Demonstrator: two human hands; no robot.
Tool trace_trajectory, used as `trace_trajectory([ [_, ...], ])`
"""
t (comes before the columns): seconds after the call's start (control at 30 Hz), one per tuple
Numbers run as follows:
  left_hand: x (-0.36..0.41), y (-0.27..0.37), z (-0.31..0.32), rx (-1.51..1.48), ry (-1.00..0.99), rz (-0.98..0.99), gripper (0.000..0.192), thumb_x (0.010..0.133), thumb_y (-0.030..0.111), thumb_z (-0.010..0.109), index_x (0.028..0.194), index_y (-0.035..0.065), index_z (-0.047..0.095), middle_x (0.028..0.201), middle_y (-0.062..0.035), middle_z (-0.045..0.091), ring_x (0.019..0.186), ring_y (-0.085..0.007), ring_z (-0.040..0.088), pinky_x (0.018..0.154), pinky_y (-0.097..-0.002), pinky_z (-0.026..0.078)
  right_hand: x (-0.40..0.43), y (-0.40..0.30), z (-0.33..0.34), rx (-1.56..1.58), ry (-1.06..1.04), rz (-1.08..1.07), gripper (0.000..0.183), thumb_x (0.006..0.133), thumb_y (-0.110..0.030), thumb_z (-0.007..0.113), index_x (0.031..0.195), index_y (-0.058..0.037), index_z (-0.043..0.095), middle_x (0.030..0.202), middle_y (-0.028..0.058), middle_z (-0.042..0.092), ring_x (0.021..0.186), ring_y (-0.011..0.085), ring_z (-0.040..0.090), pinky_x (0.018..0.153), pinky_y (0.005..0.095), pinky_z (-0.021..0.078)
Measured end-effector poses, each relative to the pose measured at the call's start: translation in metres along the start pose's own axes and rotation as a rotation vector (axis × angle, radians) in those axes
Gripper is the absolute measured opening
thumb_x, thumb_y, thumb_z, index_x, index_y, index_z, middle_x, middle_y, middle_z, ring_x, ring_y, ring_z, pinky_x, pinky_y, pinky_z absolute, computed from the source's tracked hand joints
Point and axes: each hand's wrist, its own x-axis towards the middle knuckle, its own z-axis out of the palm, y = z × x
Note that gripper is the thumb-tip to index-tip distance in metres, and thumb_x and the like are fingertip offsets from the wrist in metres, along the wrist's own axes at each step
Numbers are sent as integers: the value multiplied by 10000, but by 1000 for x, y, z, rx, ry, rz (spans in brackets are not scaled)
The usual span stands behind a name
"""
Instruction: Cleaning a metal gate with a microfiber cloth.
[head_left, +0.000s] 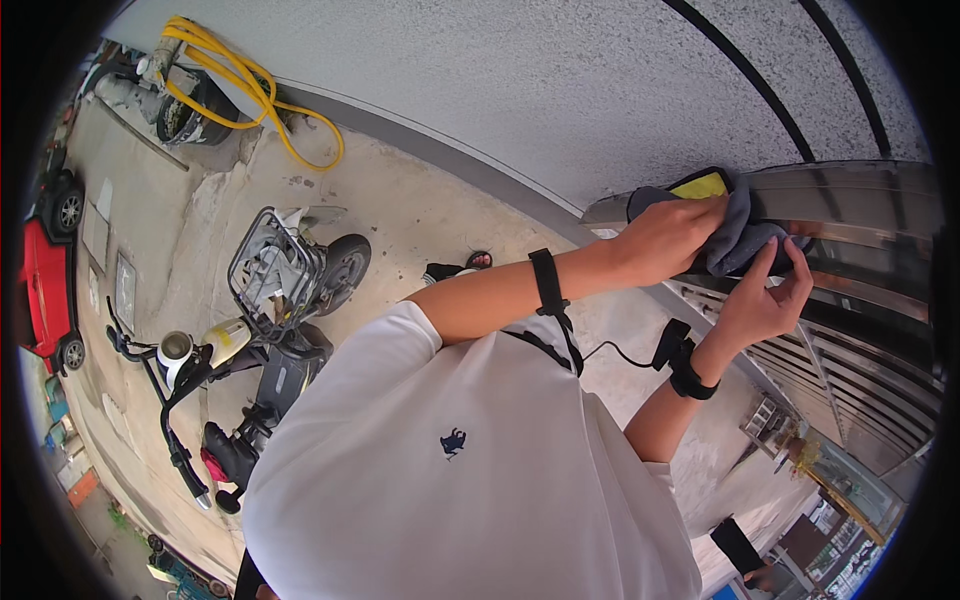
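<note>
A grey cloth (727, 232) with a yellow-green patch lies bunched against a shiny dark metal surface (847, 202) on the wall. My left hand (667, 236) grips the cloth, its fingers partly hidden in the folds. Beside it, my right hand (776, 292) touches the cloth's lower edge with its fingertips; whether they pinch it is unclear. Black straps are on both wrists, and a small black device (671, 345) with a cable is by the right one.
A speckled grey wall (540, 90) rises ahead, with metal bars (832, 360) at the right. Left stand a scooter (217, 341) with a wire front basket, a yellow hose (247, 82) over a black bucket (199, 112), and a red vehicle (49, 285). Part of a person (761, 577) shows lower right.
</note>
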Motion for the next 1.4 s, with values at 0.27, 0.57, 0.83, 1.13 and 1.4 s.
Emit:
trace_trajectory([
  [0.27, 20, 12, 7, -47, 71, 11, 614, 729, -97, 659, 1320, -104, 492, 1242, -240, 625, 1070, -406, 641, 864, -442, 555, -5, 32, -2, 134, -44, 61, 141, 891, 108, 664, 987, 57, 575, 1032, 115, 632, 1043, 226, 619, 984, 365, 482],
  [0.57, 27, 17, 1, -39, -87, -136, 601, 755, -77, 632, 1334, -106, 474, 1082, -245, 664, 931, -419, 667, 748, -452, 565, -8, 14, 0, 43, -101, 17, 130, 886, 72, 683, 965, 49, 582, 1003, 114, 613, 982, 222, 606, 926, 350, 491],
  [0.83, 19, 9, 1, -10, -51, -139, 511, 729, -82, 622, 1219, -150, 497, 940, -313, 658, 812, -441, 678, 680, -472, 562, -11, 8, 1, -11, -170, 23, 153, 857, 56, 704, 951, 13, 591, 1044, 115, 606, 980, 277, 602, 918, 365, 471],
  [1.13, -5, -10, 2, 16, -129, -242, 471, 744, -80, 616, 1199, -129, 508, 889, -305, 648, 867, -475, 653, 714, -508, 540, -20, 6, 4, -120, -149, 13, 155, 806, 17, 763, 887, -20, 636, 961, 100, 651, 937, 274, 632, 839, 371, 497],
  [1.4, 6, -4, -2, -97, 52, -155, 575, 710, -114, 628, 1270, -63, 506, 1185, -245, 605, 1129, -442, 581, 945, -468, 494, -25, 5, 11, -111, -132, -29, 163, 812, 35, 754, 898, -9, 623, 932, 102, 640, 880, 277, 628, 785, 361, 499],
])
